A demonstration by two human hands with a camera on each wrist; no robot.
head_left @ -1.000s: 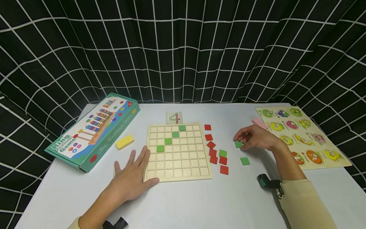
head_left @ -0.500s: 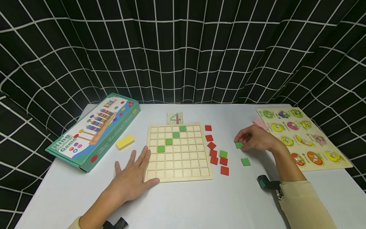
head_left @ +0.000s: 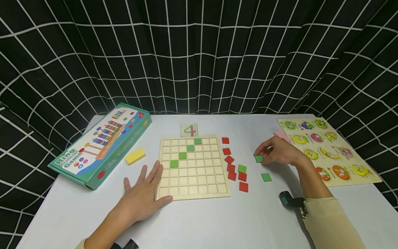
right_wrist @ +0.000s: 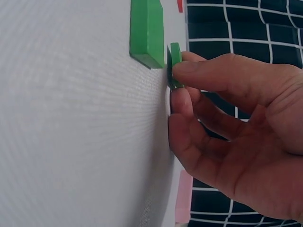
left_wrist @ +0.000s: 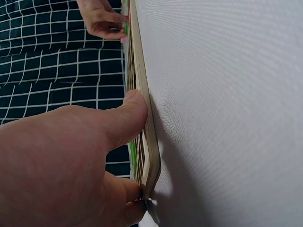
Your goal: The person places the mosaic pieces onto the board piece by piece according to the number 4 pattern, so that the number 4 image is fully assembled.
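A pale wooden grid board (head_left: pixel 192 180) lies flat on the table, with several green tiles (head_left: pixel 182 155) set in its cells along a diagonal. My left hand (head_left: pixel 141 199) rests spread at the board's left side, thumb on the near-left corner and fingertips along the left edge; the left wrist view shows the thumb (left_wrist: pixel 125 120) on the board's rim. To the right of the board, my right hand (head_left: pixel 278 150) pinches a green square tile (right_wrist: pixel 176 56) between thumb and fingers, close to the tabletop. Another green tile (head_left: pixel 266 177) lies just nearer to me.
Several red tiles (head_left: pixel 243 187) and one green tile (head_left: pixel 242 168) lie right of the board. A small pattern card (head_left: pixel 189 130) sits behind it. At left are a yellow block (head_left: pixel 135 157) and a game box (head_left: pixel 102 141); at right, a fruit puzzle board (head_left: pixel 329 152) and a pink block (head_left: pixel 282 135).
The head view has shifted very slightly. Both hands keep their places, the right one still pinching the green tile.
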